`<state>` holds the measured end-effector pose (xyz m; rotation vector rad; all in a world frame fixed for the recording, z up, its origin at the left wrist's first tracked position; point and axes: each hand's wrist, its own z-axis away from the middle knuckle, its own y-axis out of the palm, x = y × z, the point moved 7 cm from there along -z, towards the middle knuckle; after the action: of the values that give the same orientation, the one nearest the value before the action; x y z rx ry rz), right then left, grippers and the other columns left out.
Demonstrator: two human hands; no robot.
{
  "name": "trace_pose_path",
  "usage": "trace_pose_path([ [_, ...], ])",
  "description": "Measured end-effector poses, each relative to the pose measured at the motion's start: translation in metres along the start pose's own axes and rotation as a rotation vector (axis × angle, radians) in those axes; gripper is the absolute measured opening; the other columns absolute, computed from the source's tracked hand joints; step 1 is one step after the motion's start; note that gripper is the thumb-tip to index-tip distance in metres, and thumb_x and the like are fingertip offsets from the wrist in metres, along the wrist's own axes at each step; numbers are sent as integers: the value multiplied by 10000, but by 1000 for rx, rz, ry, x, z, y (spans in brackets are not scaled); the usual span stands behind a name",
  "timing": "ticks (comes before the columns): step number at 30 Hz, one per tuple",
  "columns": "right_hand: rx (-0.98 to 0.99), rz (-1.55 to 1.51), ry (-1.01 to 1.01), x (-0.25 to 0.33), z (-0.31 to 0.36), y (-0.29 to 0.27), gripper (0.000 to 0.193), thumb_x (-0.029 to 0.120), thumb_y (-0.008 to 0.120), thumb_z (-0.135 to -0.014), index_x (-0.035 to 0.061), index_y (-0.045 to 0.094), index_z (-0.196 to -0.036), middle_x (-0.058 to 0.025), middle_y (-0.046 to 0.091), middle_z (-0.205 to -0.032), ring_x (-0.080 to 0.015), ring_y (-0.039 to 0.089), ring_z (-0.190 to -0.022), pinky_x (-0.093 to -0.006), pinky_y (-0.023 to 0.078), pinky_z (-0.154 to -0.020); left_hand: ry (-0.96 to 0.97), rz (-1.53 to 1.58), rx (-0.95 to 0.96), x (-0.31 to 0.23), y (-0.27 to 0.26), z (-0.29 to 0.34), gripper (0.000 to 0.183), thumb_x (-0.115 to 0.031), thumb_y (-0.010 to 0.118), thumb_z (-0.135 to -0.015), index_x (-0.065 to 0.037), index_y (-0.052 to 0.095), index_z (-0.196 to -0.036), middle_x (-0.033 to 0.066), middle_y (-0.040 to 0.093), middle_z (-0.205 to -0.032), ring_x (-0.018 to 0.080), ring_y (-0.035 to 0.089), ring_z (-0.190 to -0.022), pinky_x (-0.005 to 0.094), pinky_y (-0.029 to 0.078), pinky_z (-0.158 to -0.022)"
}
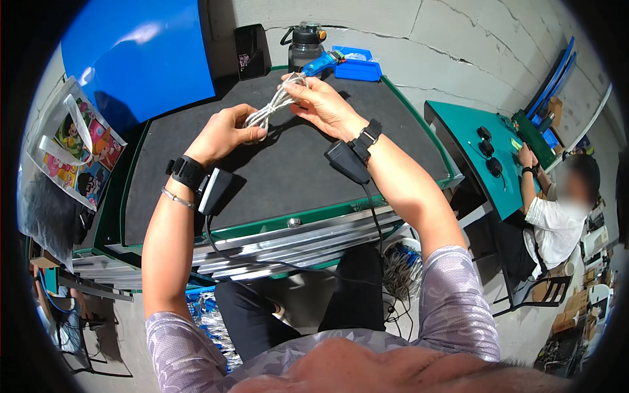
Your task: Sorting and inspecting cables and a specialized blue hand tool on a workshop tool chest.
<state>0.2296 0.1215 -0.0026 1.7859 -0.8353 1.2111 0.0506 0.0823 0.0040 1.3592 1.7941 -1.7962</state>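
A bundled light-grey cable [278, 105] is stretched between my two hands above the black bench mat [216, 190]. My left hand [226, 133] pinches the bundle's lower left end between thumb and fingers. At its upper right end my right hand [322, 105] grips the loops, thumb across them. Just beyond the right hand is a blue translucent tool-like piece [321, 63], close to the cable; whether it joins the cable I cannot tell. Each of my wrists wears a black strap with a dark box and a wire.
Along the bench's back stand a dark phone-like slab [252, 52], a drink bottle [306, 44] and blue trays [357, 69]. A blue panel [141, 59] and a printed bag [78, 150] are left. Cables fill containers beside my legs. A person sits at a green table [468, 144] right.
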Motion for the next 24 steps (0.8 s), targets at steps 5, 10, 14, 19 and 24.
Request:
trace_pose_path([
  [5, 176, -99, 18, 3, 3, 10, 404, 236, 672, -927, 87, 550, -1283, -26, 622, -1177, -101, 560, -1063, -264, 469, -873, 4, 243, 74, -2, 4, 0, 375, -323, 691, -909, -20, 605, -1113, -9, 607, -896, 62, 543, -833, 226, 448, -755],
  [10, 271, -131, -31, 11, 4, 13, 419, 216, 665, -930, 85, 536, -1306, -36, 607, -1215, -104, 551, -1084, -272, 473, -894, -25, 392, 93, -5, 5, 2, 400, -359, 664, -925, -41, 586, -1155, -20, 590, -909, 52, 526, -828, 220, 439, -746],
  [14, 270, -93, -97, 14, 3, 14, 409, 224, 658, -935, 78, 537, -1299, -39, 606, -1213, -100, 563, -1061, -270, 476, -894, -51, 517, 50, -6, 3, 4, 446, -365, 702, -897, -45, 583, -1182, -1, 620, -971, 78, 546, -847, 247, 454, -772],
  [19, 217, -70, -113, 13, 2, 14, 341, 231, 643, -947, 65, 576, -1238, -15, 623, -1145, -86, 586, -982, -256, 477, -887, 120, 171, -107, -12, -5, 0, 543, -318, 758, -849, 14, 558, -1229, 50, 651, -1009, 102, 591, -900, 274, 487, -816],
  [24, 169, -84, -93, 12, 3, 14, 289, 205, 614, -963, 57, 592, -1210, -24, 635, -1134, -92, 595, -967, -262, 488, -887, 107, 89, -165, -11, -11, -1, 518, -231, 743, -854, -7, 557, -1282, 75, 682, -958, 117, 654, -757, 275, 528, -720],
])
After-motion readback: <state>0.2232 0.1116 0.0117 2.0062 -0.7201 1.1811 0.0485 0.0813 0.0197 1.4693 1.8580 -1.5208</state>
